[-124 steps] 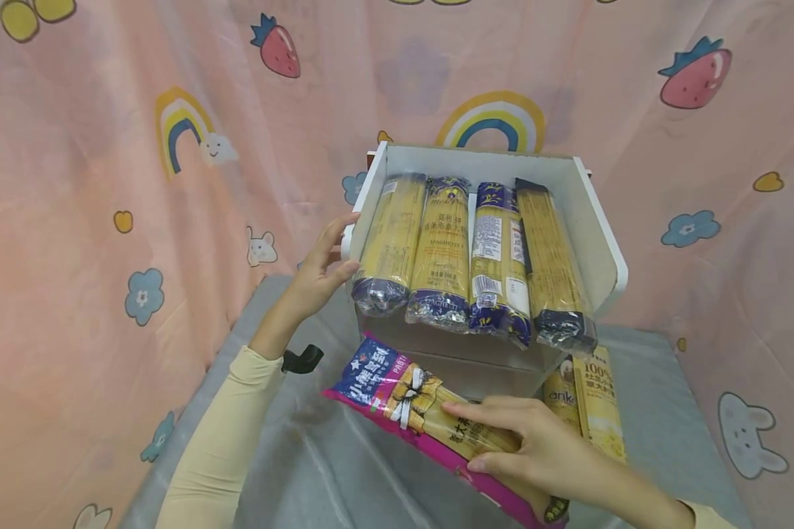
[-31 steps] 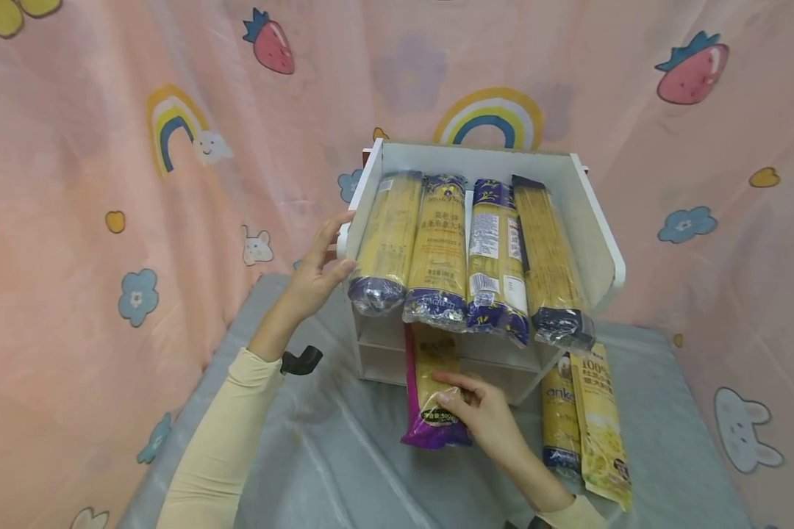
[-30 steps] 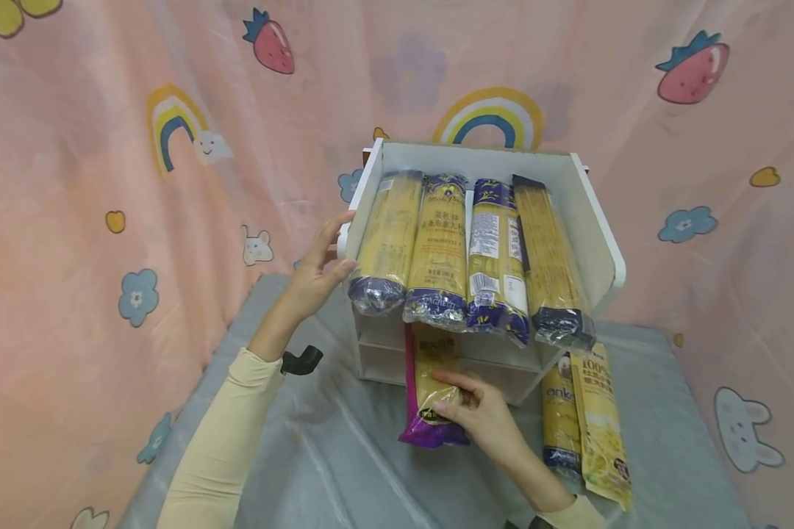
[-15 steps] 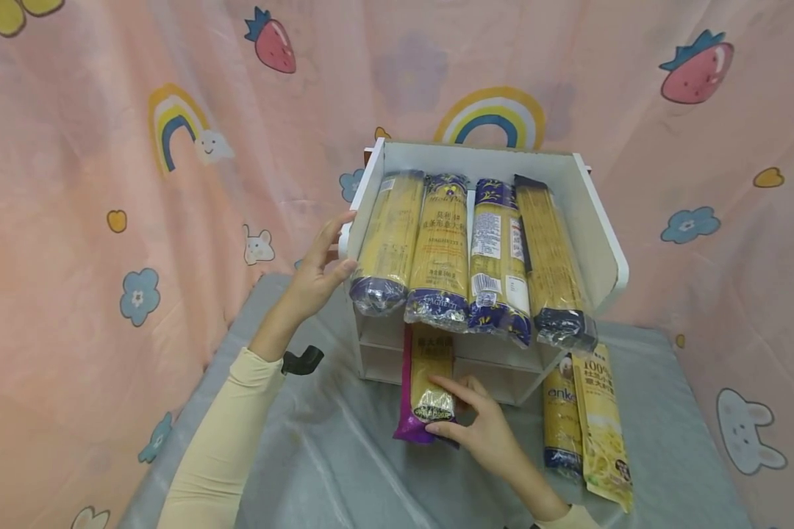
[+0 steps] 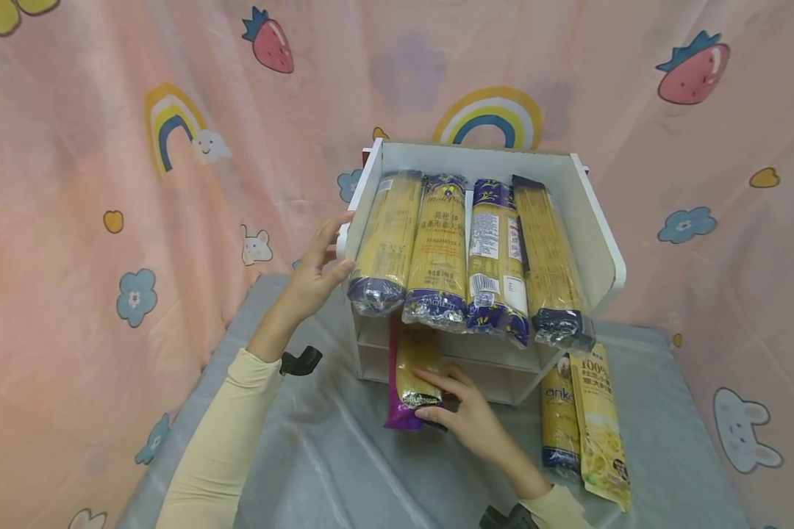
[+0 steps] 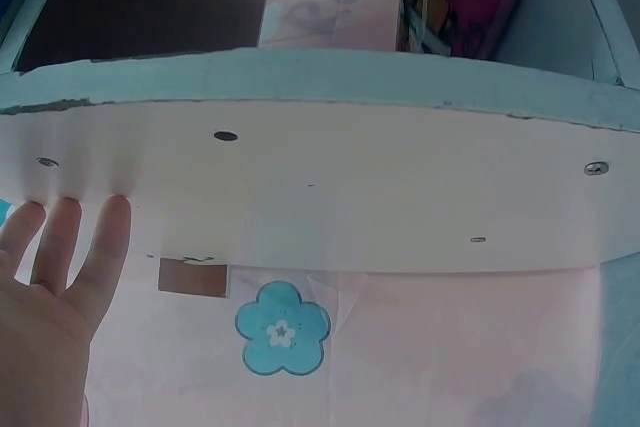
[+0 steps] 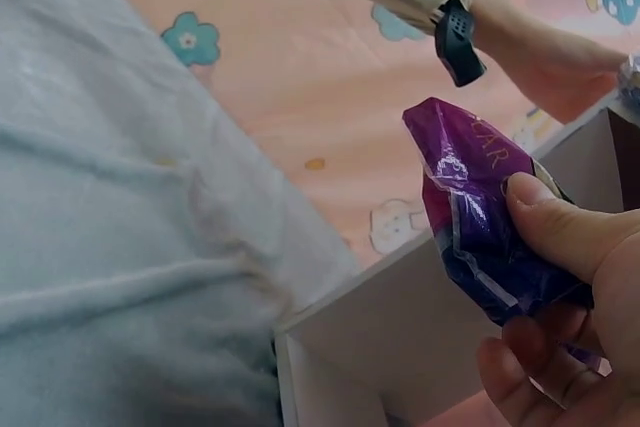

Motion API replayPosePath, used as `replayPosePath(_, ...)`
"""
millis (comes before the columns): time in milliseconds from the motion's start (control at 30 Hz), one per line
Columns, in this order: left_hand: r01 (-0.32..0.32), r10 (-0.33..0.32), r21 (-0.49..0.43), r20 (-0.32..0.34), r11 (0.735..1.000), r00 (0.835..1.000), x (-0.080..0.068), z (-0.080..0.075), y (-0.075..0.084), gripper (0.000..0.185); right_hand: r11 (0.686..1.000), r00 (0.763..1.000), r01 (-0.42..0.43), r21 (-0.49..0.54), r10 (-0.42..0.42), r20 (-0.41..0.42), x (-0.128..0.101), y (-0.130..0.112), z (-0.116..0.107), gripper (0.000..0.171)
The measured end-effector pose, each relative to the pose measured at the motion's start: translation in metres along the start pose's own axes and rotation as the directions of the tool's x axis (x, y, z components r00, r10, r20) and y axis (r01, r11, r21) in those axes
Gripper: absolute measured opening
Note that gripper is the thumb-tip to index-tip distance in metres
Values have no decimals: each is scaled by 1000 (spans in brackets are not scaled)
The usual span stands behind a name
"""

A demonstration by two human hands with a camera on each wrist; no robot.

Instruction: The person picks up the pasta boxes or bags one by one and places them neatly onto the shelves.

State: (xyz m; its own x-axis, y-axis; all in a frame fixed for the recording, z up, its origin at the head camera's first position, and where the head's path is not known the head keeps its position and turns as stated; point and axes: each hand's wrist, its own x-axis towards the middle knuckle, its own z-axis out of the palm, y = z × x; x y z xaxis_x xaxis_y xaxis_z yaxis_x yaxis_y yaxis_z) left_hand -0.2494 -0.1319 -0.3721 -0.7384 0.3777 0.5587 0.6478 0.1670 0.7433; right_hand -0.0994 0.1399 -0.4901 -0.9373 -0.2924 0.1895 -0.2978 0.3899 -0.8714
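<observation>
Head view showed your right hand [image 5: 459, 411] with thumb and fingers curled round the near end of the magenta pasta packet [image 5: 410, 371], which lay partly inside the lower compartment of the white shelf [image 5: 595, 228], its purple end sticking out over the grey cloth [image 5: 317, 470]. From the right wrist view your thumb [image 7: 560, 217] pressed on that crinkled purple end, fingers tucked beneath. Your left hand [image 5: 314, 268] lay flat, fingers straight, against the shelf's left side panel, steadying it; the left wrist view showed three fingertips [image 6: 70, 232] on the white board.

Judging by this, you were partway through: four spaghetti packets [image 5: 466, 250] already lay side by side on the top tier, and the magenta one was only half in. Two yellow packets [image 5: 585, 422] lay on the cloth just right of the shelf, not yet shelved.
</observation>
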Motion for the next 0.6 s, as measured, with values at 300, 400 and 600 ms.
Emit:
replayPosePath(300, -6, 6, -3, 4, 1000, 1000, 0, 0, 0, 86, 999, 1000, -2, 32, 2, -2, 13, -6, 13, 54)
replayPosePath(400, -7, 7, 7, 0, 1000, 1000, 0, 0, 1, 87, 999, 1000, -22, 32, 23, -10, 16, -7, 15, 54)
replayPosePath(600, -6, 6, 8, 0, 1000, 1000, -1, 1, 0, 87, 989, 993, -108, 99, 111, -25, 22, -8, 19, 52)
